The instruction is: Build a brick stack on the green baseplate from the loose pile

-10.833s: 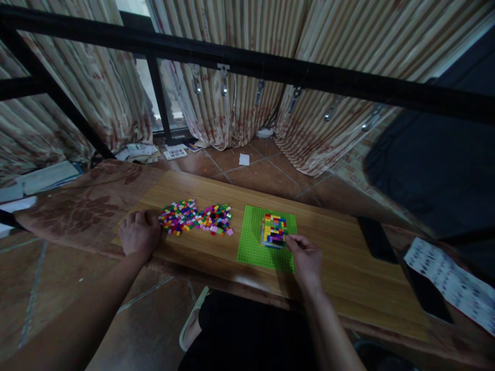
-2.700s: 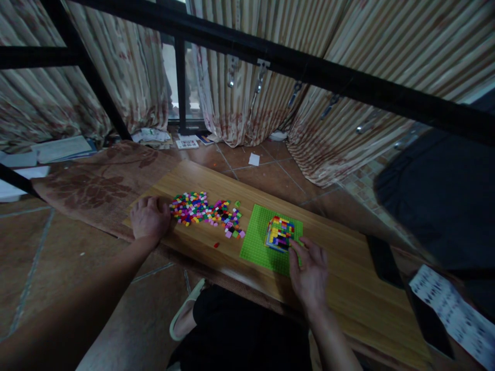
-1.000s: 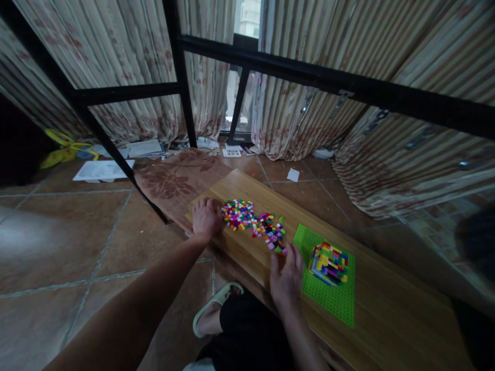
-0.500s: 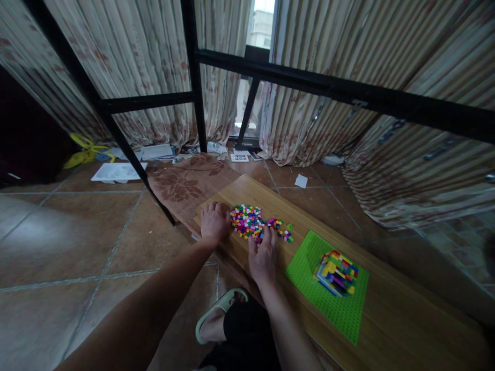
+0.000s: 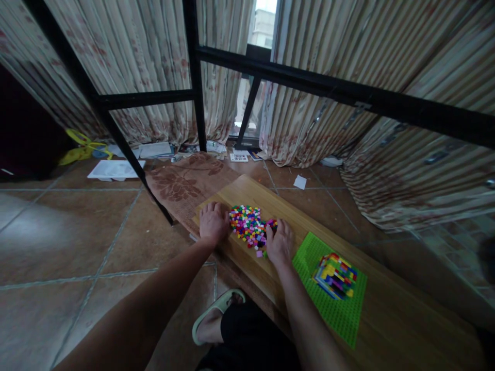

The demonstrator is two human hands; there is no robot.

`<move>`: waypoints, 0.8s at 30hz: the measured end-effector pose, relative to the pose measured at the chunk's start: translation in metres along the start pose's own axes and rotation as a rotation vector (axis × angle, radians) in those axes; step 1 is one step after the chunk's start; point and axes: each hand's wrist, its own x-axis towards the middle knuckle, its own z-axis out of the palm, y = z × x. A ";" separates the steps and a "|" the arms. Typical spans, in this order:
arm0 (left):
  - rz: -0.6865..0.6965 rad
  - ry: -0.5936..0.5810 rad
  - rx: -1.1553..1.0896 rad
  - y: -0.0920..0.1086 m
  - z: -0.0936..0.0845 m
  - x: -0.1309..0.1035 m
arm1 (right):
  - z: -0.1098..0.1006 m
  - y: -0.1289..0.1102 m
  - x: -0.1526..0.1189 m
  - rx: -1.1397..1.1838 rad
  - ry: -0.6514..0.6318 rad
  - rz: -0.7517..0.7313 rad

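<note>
Small multicoloured bricks [image 5: 247, 222] lie in a loose pile on the wooden bench [image 5: 309, 221]. My left hand [image 5: 213, 221] rests at the pile's left edge, fingers bent and close together; whether anything is under them is hidden. Over the pile's right end is my right hand [image 5: 280, 241], its thumb and fingers apart and touching the bricks there. A pink brick [image 5: 259, 253] sits at the near edge of the pile. Farther right, a green baseplate [image 5: 328, 308] bears a block-shaped build of coloured bricks [image 5: 335, 275].
A black metal frame [image 5: 340, 88] crosses in front of the curtains [image 5: 154, 56]. Brown patterned cloth [image 5: 185, 180] lies under the bench's far left end. On the tiled floor are a white tray [image 5: 116, 169], a yellow bag [image 5: 79, 148] and a paper scrap [image 5: 299, 182].
My right hand has moved right, over the loose bricks at that end of the pile. A pink brick now shows at the near edge. My left hand has barely moved.
</note>
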 end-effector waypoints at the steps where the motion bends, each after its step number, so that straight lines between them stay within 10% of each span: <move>1: -0.002 0.001 -0.003 0.000 0.000 0.000 | 0.002 -0.004 -0.002 0.040 -0.012 -0.025; 10: -0.001 -0.003 -0.022 0.000 0.001 0.000 | -0.021 -0.010 -0.005 0.262 0.013 0.033; 24: -0.005 0.004 -0.025 -0.001 0.001 -0.001 | -0.041 0.006 -0.032 -0.009 -0.034 0.043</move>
